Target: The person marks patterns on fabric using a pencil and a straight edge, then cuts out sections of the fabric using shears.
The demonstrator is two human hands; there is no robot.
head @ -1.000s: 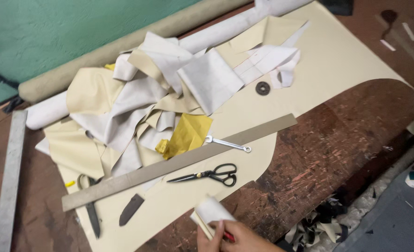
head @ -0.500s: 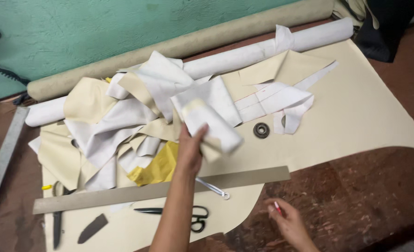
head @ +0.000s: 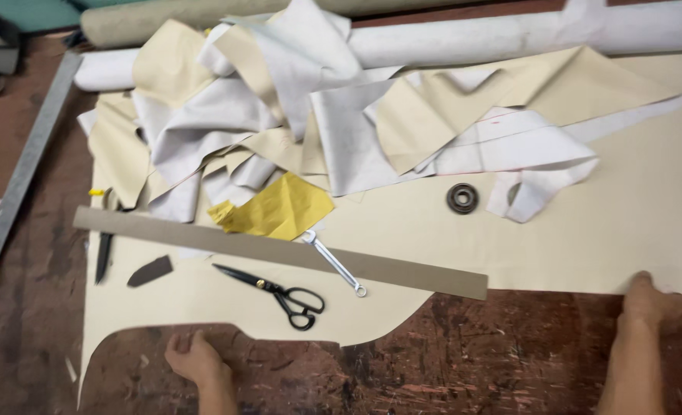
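A dark, scarred wooden table [head: 510, 361] is running out of view on every side. Lying over most of it is a big cream sheet [head: 587, 238] of smooth, leather-like material, its near edge cut in a curve and its right end cut off by the picture. A heap of cream and grey-white offcuts [head: 279, 131] is hiding the sheet's far left part, and pale rolls [head: 510, 34] are lying behind, only partly showing. A long flat grey straightedge [head: 279, 251] is crossing the sheet at a slant, with a crumpled yellow scrap [head: 283, 209] just above it. Black scissors [head: 283, 292], a small metal wrench [head: 335, 263] and a dark round ring [head: 461, 197] are resting on the sheet.

The left hand [head: 195, 359] is lying loosely open, fingertips touching the curved cut edge. The right hand [head: 652, 301] is pressing on the near edge; whether it is pinching the sheet I cannot tell.
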